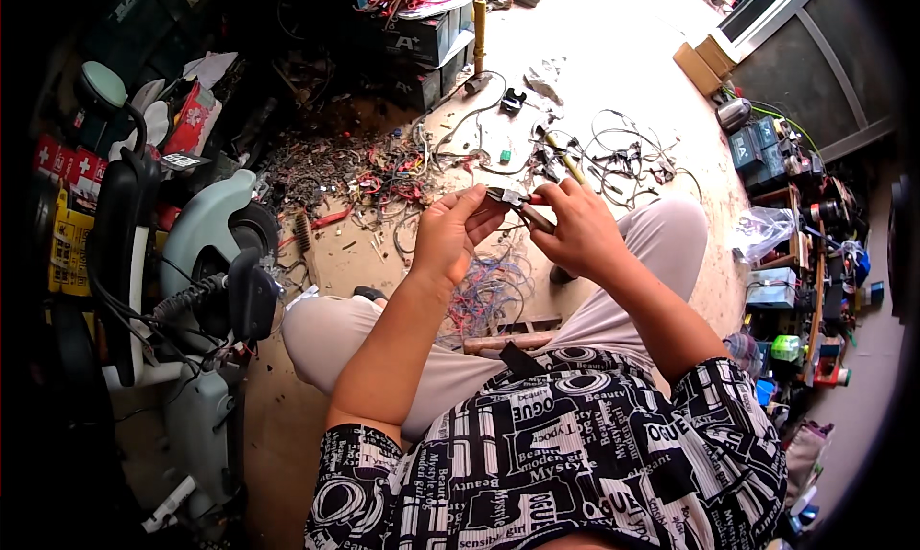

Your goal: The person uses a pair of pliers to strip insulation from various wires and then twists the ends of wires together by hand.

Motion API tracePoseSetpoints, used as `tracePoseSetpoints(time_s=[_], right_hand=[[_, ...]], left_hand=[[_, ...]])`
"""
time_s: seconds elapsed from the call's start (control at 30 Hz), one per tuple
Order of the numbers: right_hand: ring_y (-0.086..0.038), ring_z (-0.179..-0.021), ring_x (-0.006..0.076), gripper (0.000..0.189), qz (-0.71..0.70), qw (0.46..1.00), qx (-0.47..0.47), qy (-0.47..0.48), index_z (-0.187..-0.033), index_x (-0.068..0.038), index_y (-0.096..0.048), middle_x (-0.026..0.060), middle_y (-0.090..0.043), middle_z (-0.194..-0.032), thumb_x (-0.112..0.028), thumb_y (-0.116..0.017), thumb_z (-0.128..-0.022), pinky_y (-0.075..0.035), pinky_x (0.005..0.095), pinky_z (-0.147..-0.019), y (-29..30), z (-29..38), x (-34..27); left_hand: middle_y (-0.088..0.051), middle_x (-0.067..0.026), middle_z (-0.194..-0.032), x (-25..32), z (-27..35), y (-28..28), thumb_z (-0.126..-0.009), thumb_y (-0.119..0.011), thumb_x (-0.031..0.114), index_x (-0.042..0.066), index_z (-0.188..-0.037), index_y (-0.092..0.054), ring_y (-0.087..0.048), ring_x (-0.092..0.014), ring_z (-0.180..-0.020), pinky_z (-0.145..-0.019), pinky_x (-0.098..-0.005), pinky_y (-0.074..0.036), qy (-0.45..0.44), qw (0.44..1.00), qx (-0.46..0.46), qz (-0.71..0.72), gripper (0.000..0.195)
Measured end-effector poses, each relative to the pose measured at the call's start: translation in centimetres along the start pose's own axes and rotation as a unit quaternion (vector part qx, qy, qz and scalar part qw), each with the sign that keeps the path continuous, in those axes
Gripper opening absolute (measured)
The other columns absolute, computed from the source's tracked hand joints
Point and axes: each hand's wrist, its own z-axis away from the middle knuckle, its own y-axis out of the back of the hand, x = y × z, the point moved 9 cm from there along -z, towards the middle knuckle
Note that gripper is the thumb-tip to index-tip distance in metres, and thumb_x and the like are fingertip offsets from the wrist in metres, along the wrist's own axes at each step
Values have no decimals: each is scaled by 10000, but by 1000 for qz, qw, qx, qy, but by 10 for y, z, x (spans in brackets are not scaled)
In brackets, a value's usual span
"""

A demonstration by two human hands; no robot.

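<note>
My right hand (575, 223) is closed around the handles of a pair of pliers (510, 196), whose metal jaws point left toward my left hand. My left hand (457, 226) pinches a small dark piece between thumb and fingers at the tips of the jaws; what it is cannot be told. A bit of red shows by the right hand's fingers, perhaps a handle grip. Below the hands, between my knees, lies a tangle of thin blue and red wires (492, 291) on the floor.
Scrap and wire pieces (359, 169) spread over the floor ahead to the left. Black cables (625, 155) lie ahead to the right, near a yellowish handle (566, 158). Stacked batteries (424, 40) stand beyond. Grey scooter parts (201, 226) are at left, a cluttered shelf (819, 291) at right.
</note>
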Motion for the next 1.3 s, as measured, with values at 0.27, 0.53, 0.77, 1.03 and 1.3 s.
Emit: tracePoseSetpoints(time_s=[0.27,0.53,0.77,1.03,1.3], right_hand=[[-558,-854,317,318,16,1000,-1,4,-1017,-86,-596,131,-556,-885,-255,-643,-752,-461,401,-768,2,1,-3],[-569,-827,320,302,7,1000,-7,14,-1005,-83,-593,132,-552,-879,-264,-639,-768,-465,401,-739,1,-1,-3],[-583,-825,310,300,-17,1000,-17,-6,-952,-64,-574,143,-547,-849,-260,-630,-732,-474,402,-730,-5,1,0],[-567,-829,332,303,18,999,-16,40,-1011,-60,-570,153,-544,-873,-270,-619,-798,-458,409,-732,0,-1,-6],[-570,-831,337,312,33,999,-23,35,-981,-44,-559,162,-546,-861,-269,-609,-772,-456,413,-746,3,-3,-9]], left_hand=[[-662,-118,-925,-1,1,1,-905,-577,130,-16,-965,-597,-665,-200,-844,-781,-327,-567,-6,1000,-7,-9,159],[-664,-120,-923,2,2,1,-903,-577,122,-19,-958,-601,-666,-202,-842,-789,-330,-567,-13,1000,0,-22,153],[-666,-138,-925,5,3,0,-902,-578,123,-23,-960,-602,-671,-213,-851,-776,-329,-570,-20,1000,-9,-19,159],[-668,-149,-918,6,4,-1,-905,-574,118,-36,-966,-605,-675,-217,-835,-778,-325,-572,-39,999,-4,-31,169],[-668,-141,-904,13,7,-3,-907,-573,116,-39,-943,-618,-673,-206,-824,-781,-316,-570,-64,996,-3,-60,166]])
